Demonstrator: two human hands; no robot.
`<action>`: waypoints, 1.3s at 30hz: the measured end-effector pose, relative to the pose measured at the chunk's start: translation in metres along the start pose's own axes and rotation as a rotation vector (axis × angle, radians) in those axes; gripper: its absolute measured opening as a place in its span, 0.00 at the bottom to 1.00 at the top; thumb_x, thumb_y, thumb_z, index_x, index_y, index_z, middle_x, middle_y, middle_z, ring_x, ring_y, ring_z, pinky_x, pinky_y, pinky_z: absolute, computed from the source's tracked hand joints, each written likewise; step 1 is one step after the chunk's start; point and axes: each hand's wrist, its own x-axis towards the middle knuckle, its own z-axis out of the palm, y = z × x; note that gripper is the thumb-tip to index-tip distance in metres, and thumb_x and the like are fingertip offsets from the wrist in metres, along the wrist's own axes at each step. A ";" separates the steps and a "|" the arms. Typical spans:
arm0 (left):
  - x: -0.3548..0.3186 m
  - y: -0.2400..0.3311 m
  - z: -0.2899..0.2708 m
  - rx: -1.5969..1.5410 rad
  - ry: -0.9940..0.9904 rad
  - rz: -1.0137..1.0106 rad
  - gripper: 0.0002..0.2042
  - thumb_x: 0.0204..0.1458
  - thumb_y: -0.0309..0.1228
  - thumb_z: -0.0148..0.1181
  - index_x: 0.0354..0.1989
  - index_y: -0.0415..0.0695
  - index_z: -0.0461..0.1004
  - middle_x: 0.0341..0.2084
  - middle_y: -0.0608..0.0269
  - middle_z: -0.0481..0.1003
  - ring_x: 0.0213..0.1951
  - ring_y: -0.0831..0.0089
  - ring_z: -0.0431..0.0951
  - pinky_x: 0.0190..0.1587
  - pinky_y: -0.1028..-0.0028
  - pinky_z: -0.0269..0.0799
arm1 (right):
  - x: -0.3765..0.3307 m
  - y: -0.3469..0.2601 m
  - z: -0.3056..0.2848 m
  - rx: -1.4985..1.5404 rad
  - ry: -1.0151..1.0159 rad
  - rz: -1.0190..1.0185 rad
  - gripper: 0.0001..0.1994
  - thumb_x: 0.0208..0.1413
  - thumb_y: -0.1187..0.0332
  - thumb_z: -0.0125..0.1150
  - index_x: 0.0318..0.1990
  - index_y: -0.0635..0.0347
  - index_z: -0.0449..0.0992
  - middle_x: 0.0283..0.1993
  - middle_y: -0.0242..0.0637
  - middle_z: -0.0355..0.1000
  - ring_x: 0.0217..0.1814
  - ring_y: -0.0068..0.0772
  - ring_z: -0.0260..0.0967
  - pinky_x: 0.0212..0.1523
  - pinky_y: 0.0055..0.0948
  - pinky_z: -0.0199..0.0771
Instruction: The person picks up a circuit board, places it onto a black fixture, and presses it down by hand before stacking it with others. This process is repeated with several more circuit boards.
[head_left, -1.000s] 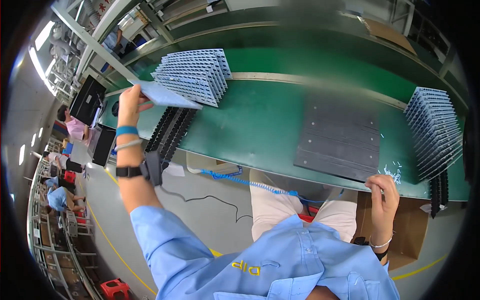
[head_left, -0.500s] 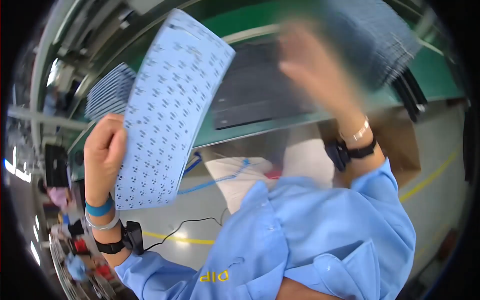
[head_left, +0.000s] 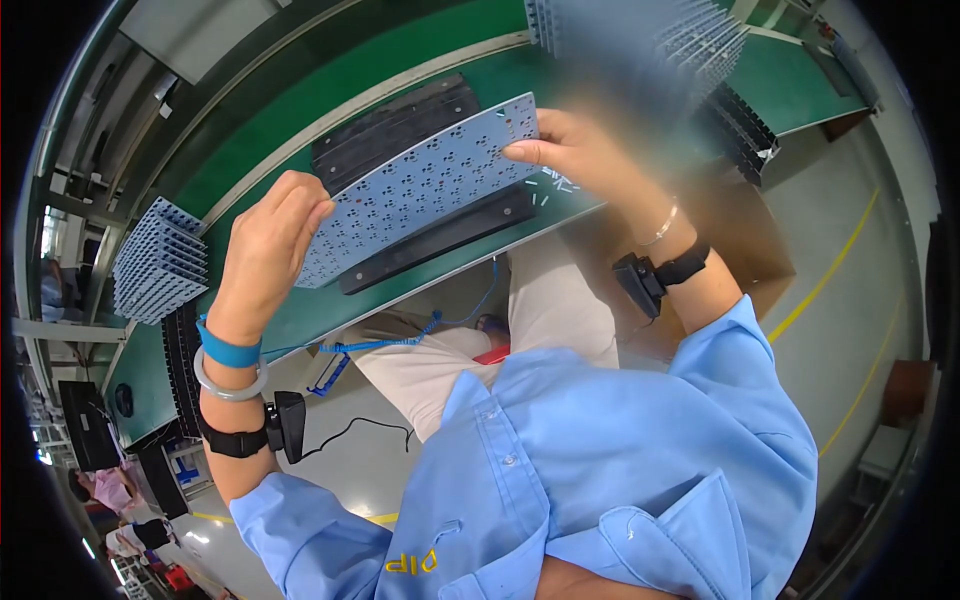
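Note:
Both ends of a light-blue circuit board panel [head_left: 420, 185], dotted with small holes and marks, are in my hands. My left hand [head_left: 265, 240] pinches its left end, and my right hand [head_left: 575, 150] grips its right end with the thumb on the near face. The panel is tilted on its long edge above a black block-like fixture [head_left: 400, 125]. One dark strip of that fixture [head_left: 440, 238] shows on the near side of the panel; the panel hides the middle. Small white pieces [head_left: 553, 181] lie scattered on the bench by my right hand.
A stack of similar panels [head_left: 160, 262] stands at the left in a black slotted rack [head_left: 182, 365]. Another stack [head_left: 700, 45], partly blurred, is at the far right beside a black rack [head_left: 738, 130]. A cardboard box [head_left: 745, 240] sits below the green bench [head_left: 300, 315]. A blue coiled cord [head_left: 390, 343] hangs near my legs.
The panel has gone from steeply raised in my left hand alone to lying lengthwise over the fixture. My right hand, formerly blurred and apart from it, now holds its right end.

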 end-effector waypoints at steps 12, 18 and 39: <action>-0.101 -0.064 0.039 -0.693 0.498 -0.619 0.20 0.51 0.24 0.56 0.53 0.38 0.64 0.48 0.58 0.68 0.50 0.71 0.68 0.55 0.72 0.62 | 0.003 0.046 -0.020 -0.004 0.050 0.043 0.16 0.55 0.65 0.57 0.49 0.64 0.72 0.45 0.34 0.72 0.47 0.24 0.66 0.51 0.26 0.66; -0.109 -0.067 0.089 -0.888 0.521 -0.691 0.15 0.52 0.27 0.57 0.48 0.37 0.68 0.40 0.63 0.71 0.42 0.77 0.69 0.47 0.78 0.64 | 0.005 0.025 -0.014 -0.176 0.103 0.072 0.18 0.52 0.59 0.61 0.43 0.64 0.74 0.38 0.33 0.72 0.38 0.24 0.67 0.40 0.25 0.68; -0.086 -0.101 0.097 -0.789 0.314 -0.739 0.08 0.52 0.31 0.56 0.32 0.38 0.70 0.23 0.73 0.67 0.25 0.85 0.60 0.27 0.82 0.57 | 0.029 0.017 -0.005 -0.371 0.103 0.335 0.14 0.54 0.60 0.59 0.40 0.62 0.74 0.23 0.28 0.67 0.19 0.16 0.60 0.20 0.17 0.61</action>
